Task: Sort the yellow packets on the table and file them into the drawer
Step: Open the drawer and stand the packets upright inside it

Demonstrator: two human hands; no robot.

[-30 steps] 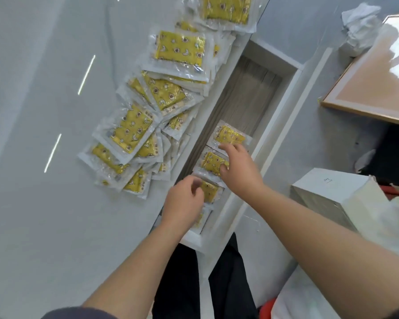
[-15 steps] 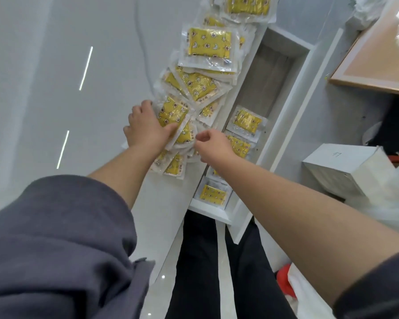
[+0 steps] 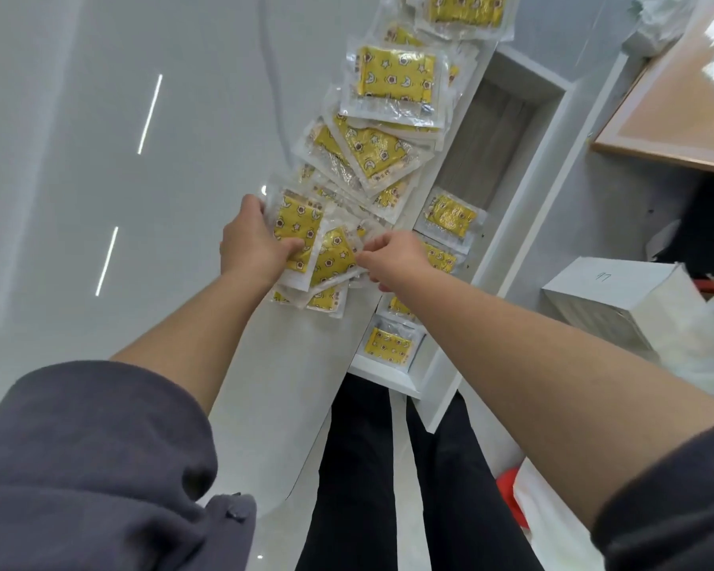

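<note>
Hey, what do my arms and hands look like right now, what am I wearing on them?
Both arms wear dark grey sleeves of soft fabric, the left sleeve and the right sleeve pushed up so the forearms are bare. The left hand and right hand are bare: no gloves, and no rings or watch show.

A loose row of yellow packets (image 3: 392, 82) overlaps along the right edge of the white table (image 3: 100, 179), beside the open drawer (image 3: 526, 187). At the row's near end the left hand (image 3: 252, 243) grips a top packet (image 3: 295, 224), thumb laid across its yellow face. The right hand (image 3: 394, 257) pinches the clear edge of the neighbouring packet (image 3: 332, 257). Inside the drawer, filed packets (image 3: 450, 216) lie in a line from its near end towards the middle. A white box (image 3: 602, 292) sits well to the right of the drawer.
</note>
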